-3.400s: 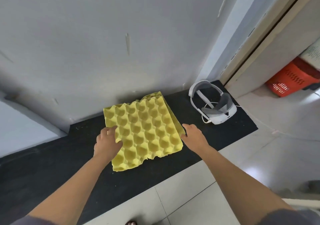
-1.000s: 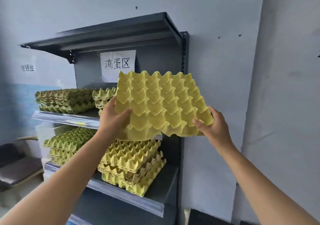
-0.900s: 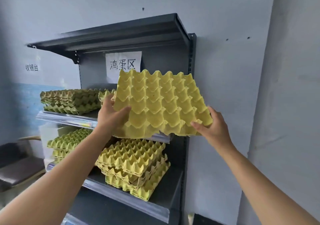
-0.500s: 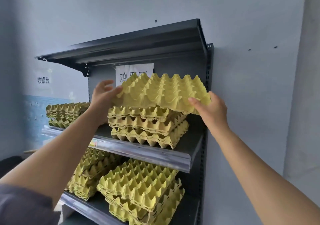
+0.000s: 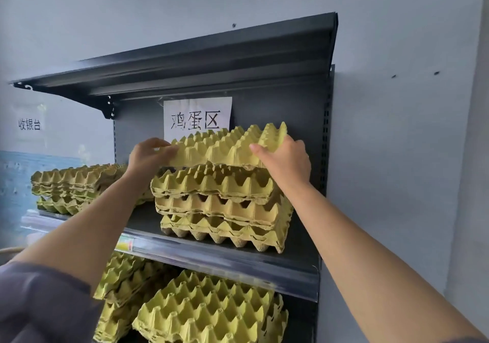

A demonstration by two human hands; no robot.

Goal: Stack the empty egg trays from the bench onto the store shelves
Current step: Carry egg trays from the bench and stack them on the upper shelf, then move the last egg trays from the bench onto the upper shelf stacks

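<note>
A low pile of trays (image 5: pixel 74 184) sits far left on the shelf (image 5: pixel 225 262). The left hand (image 5: pixel 148 154) curls round the left edge of the yellow egg tray (image 5: pixel 225 148) (below a paper sign (image 5: pixel 197 116)) — it hangs right over the taller stack (image 5: pixel 222 205) — and the right hand (image 5: pixel 288 160) grips its right edge.

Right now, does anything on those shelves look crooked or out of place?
Yes: the stack on the shelf is ragged, its layers shifted instead of nested, and the tray above it is tilted.
</note>
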